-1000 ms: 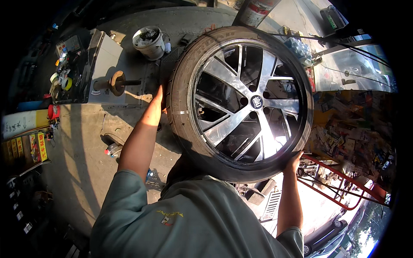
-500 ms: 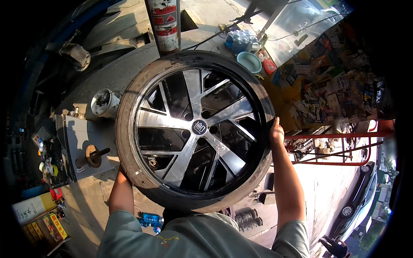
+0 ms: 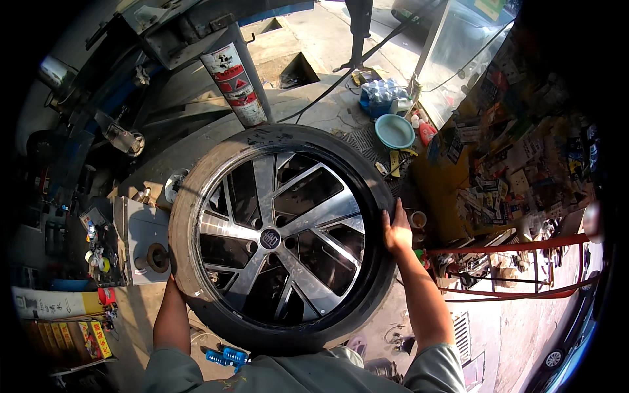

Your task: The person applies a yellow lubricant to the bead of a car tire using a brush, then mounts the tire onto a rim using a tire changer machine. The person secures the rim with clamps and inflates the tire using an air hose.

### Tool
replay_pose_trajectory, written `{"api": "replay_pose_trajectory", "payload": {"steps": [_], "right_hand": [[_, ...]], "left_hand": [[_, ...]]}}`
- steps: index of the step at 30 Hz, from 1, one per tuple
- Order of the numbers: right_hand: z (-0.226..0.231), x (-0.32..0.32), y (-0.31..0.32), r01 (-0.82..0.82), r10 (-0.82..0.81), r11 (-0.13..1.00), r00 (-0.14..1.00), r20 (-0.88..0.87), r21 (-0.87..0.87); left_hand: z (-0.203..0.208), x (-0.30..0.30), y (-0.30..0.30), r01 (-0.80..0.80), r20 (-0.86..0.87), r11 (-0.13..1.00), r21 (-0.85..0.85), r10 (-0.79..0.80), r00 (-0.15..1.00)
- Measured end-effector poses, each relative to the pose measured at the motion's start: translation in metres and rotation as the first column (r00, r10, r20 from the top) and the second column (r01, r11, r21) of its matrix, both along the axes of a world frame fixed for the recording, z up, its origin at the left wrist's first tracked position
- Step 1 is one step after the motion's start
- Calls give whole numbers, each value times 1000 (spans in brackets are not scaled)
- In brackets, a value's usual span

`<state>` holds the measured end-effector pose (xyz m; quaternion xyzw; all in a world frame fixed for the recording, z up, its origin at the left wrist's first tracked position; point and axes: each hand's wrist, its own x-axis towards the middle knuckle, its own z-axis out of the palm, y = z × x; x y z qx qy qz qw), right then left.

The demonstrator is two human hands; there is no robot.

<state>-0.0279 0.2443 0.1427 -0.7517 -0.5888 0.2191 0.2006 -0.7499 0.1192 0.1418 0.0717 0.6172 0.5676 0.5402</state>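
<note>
Wheel (image 3: 270,239) held up before the person's body

Since a second ago, right hand (image 3: 398,230) has gone from the tyre's (image 3: 185,216) lower edge to its side, holding with fingers outstretched; left hand (image 3: 172,281) is mostly hidden, its grip impossible to tell. Support looks more evenly shared.

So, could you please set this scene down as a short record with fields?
Held thing: wheel, round, black and silver, spoked
Left hand: at the wheel's left edge, mostly hidden behind it
Right hand: holds the wheel's right edge
Beyond the wheel: labelled post; pale green basin, to the post's right
Left of the wheel: grey box
</note>
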Motion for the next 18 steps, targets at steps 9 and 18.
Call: {"api": "replay_pose_trajectory", "payload": {"steps": [9, 18], "right_hand": [[7, 13, -6, 12, 0, 997, 989, -147, 79], [-4, 48, 40, -233, 168, 939, 952, -254, -253]], "left_hand": [[211, 271, 41, 251, -973, 943, 220, 192, 130], [122, 650, 32, 657, -648, 143, -740, -413, -640]]}}
